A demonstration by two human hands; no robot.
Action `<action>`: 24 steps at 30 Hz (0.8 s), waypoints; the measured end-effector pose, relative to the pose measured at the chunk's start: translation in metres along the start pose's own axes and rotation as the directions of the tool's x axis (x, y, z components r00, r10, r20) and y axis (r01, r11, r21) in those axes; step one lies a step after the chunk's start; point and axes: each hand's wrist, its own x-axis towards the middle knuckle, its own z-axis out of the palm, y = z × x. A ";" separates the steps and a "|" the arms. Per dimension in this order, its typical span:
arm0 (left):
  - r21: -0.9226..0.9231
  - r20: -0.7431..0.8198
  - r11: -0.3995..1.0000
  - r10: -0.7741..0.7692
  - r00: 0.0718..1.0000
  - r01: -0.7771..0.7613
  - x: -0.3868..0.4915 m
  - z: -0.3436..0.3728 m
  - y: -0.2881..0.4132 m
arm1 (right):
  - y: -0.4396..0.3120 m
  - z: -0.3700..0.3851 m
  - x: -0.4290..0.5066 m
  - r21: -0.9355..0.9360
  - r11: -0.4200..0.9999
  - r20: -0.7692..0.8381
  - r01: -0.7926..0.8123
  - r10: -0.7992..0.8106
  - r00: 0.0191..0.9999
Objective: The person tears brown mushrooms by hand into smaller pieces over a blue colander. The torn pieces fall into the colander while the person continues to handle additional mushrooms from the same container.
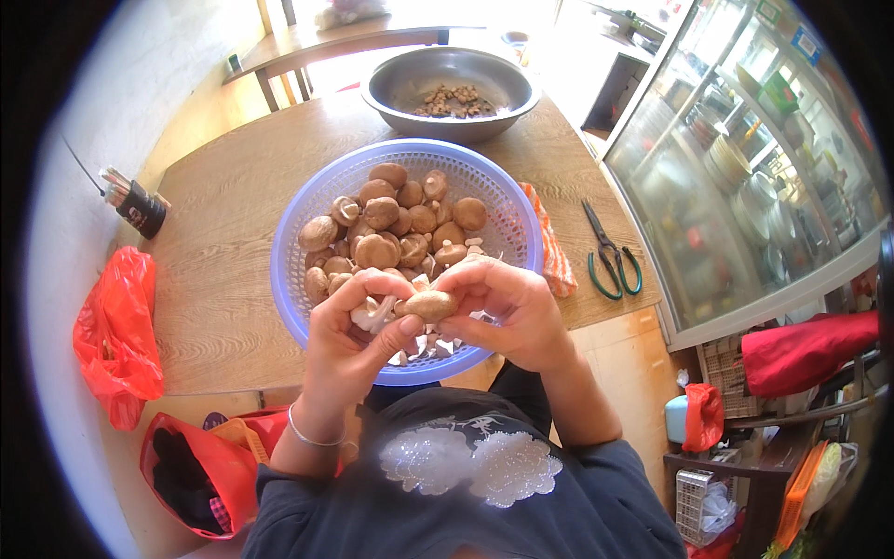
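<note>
Over the near side of a blue plastic basket [281, 262], both my hands meet on one brown shiitake mushroom [429, 305]. My left hand [349, 335] pinches its left side, and pale torn mushroom pieces [372, 314] rest in the same fingers. My right hand [517, 311] grips the right side with thumb and fingertips. Whole shiitake mushrooms [380, 213] are heaped in the basket beyond my hands. White torn pieces [441, 346] lie in its near part, partly hidden under my hands.
A dark metal basin [447, 127] with small brown pieces stands behind the basket on the wooden table [216, 279]. Green-handled scissors [611, 255] and an orange-striped cloth [550, 244] lie right. A red plastic bag [119, 335] hangs left, near a black holder [143, 212]. A glass-doored cabinet [740, 175] stands right.
</note>
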 end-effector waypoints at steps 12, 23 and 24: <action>-0.635 0.131 0.750 -0.130 0.983 0.184 -0.001 -0.004 -0.015 | 0.005 -0.004 0.005 0.480 0.873 0.043 -0.082 0.071 0.997; -0.096 0.035 0.994 0.057 0.998 -0.054 0.002 -0.005 -0.009 | -0.008 0.000 0.004 0.151 0.968 0.001 -0.198 0.200 0.980; -0.198 0.056 0.980 0.002 0.998 0.009 0.001 -0.008 -0.011 | -0.006 -0.002 0.004 0.206 0.960 0.009 -0.187 0.189 0.982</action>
